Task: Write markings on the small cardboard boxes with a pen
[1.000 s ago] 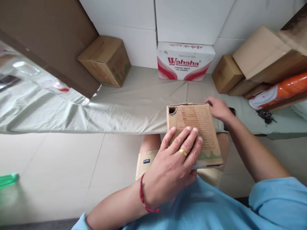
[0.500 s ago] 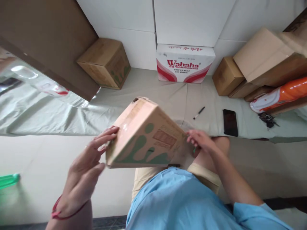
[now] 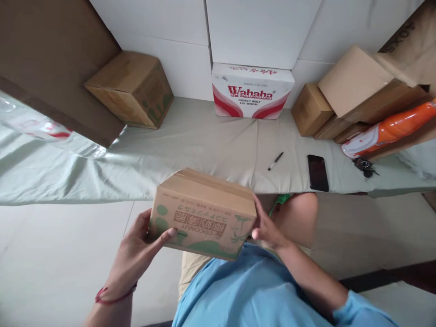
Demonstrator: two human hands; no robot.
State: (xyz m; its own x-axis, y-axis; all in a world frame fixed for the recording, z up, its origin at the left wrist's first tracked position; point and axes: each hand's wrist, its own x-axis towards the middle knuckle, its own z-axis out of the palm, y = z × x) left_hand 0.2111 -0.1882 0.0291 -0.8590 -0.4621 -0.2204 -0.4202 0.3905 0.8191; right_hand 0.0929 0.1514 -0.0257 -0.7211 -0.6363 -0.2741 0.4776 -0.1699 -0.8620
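I hold a small brown cardboard box (image 3: 204, 211) with green print and the word COCONUT upside down on its near side, just above my lap. My left hand (image 3: 138, 250) grips its left end, thumb across the printed face. My right hand (image 3: 264, 225) presses against its right end. The box sits level in front of the edge of a low surface covered with a pale green sheet (image 3: 190, 150).
On the sheet lie a black pen (image 3: 275, 161), a dark phone (image 3: 318, 172) and keys (image 3: 364, 165). At the back stand a brown carton (image 3: 131, 88), a white and red Wahaha carton (image 3: 251, 91), stacked brown boxes (image 3: 354, 97) and an orange and white bottle (image 3: 388, 129). A large cardboard sheet (image 3: 51, 54) leans at left.
The box was resting on the surface's edge with my left hand flat on it; I lifted it off, turned it over and now hold it level between both hands. The pen and phone are uncovered.
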